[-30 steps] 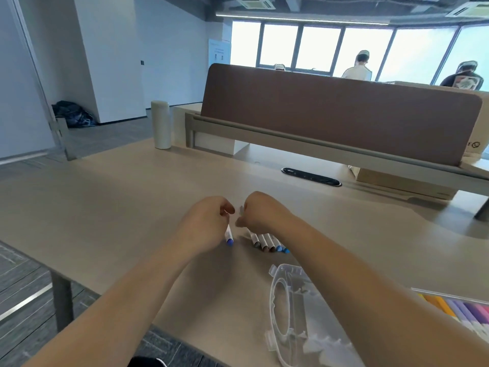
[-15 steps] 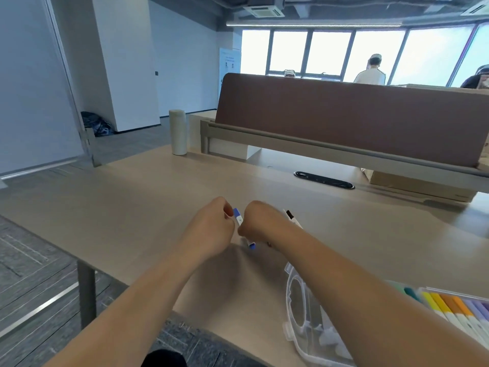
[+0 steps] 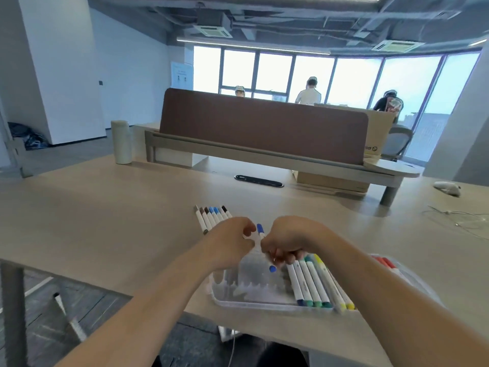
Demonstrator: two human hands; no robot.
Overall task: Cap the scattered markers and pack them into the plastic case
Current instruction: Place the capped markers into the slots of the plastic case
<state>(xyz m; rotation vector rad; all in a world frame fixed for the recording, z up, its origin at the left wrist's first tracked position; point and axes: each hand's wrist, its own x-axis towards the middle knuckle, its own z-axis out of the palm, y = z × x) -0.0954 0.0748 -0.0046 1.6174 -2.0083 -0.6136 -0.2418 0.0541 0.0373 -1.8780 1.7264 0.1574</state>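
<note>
A blue marker [image 3: 261, 232] stands tilted between my two hands, one blue end up and the other blue end low over the case. My right hand [image 3: 289, 241] is closed around its barrel. My left hand [image 3: 231, 241] pinches it near the top end. Under the hands lies the clear plastic case [image 3: 239, 291] at the table's front edge. Its right part holds several capped markers [image 3: 313, 283] side by side in blue, green and yellow, with red ones [image 3: 385, 262] beyond my right forearm. A row of several loose markers [image 3: 211, 215] lies on the table just past my left hand.
A white cylinder [image 3: 121, 142] stands at the far left of the table. A brown desk divider [image 3: 264, 123] and a black cable slot [image 3: 258, 180] lie behind. A white object [image 3: 447, 188] and a thin cable [image 3: 461, 218] are at the far right. People stand by the windows.
Both hands have drawn back from the loose row towards me with the blue marker, which now hangs over the case. The view has tilted up and the case's packed markers have come into sight.
</note>
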